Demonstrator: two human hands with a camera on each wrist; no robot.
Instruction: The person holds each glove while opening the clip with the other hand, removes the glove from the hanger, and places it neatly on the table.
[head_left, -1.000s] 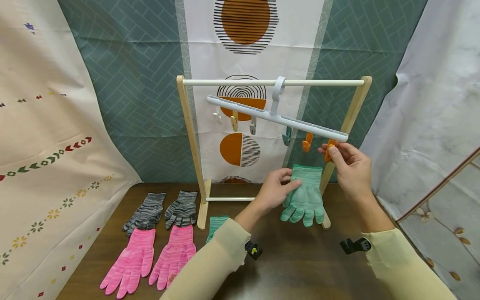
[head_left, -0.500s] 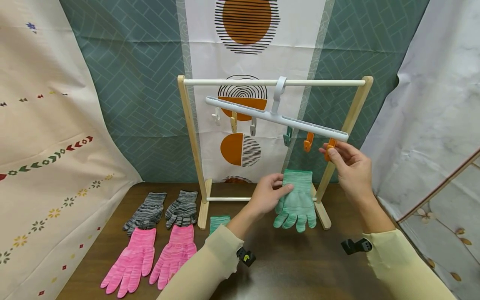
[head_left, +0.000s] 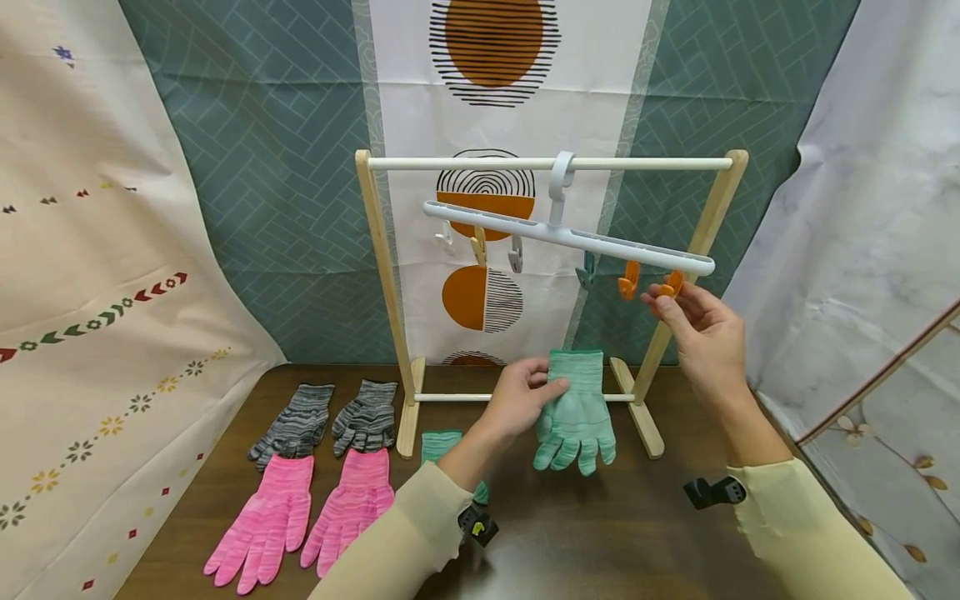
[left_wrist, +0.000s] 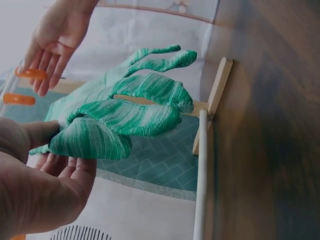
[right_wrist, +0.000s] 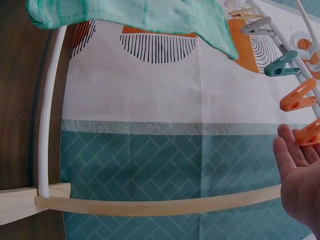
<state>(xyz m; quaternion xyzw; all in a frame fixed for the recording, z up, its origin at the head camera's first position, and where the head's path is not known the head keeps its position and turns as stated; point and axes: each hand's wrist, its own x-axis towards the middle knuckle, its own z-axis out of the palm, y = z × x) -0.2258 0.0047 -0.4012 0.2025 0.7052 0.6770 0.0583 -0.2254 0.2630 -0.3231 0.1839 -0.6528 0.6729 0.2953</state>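
In the head view my left hand (head_left: 517,400) pinches a green striped knit glove (head_left: 576,417) near its cuff, fingers of the glove hanging down. It is held in front of the rack, below the hanger. My right hand (head_left: 701,333) has thumb and fingers on the orange clip (head_left: 673,285) at the right end of a white hanger (head_left: 570,236). That clip tilts, and the right wrist view shows the fingers under the same clip (right_wrist: 309,134). Beside it hangs a second orange clip (head_left: 628,281), then a teal clip (head_left: 587,270).
A wooden rack (head_left: 382,275) with a white top rod (head_left: 450,164) carries the hanger. Grey, yellow and white clips hang at its left. On the table lie two grey gloves (head_left: 292,425), two pink gloves (head_left: 266,521) and another green glove (head_left: 441,444), partly under my left arm.
My left hand has moved left and down with the green glove, away from the clip. The hanger has swung slightly right, and the held orange clip has tilted.
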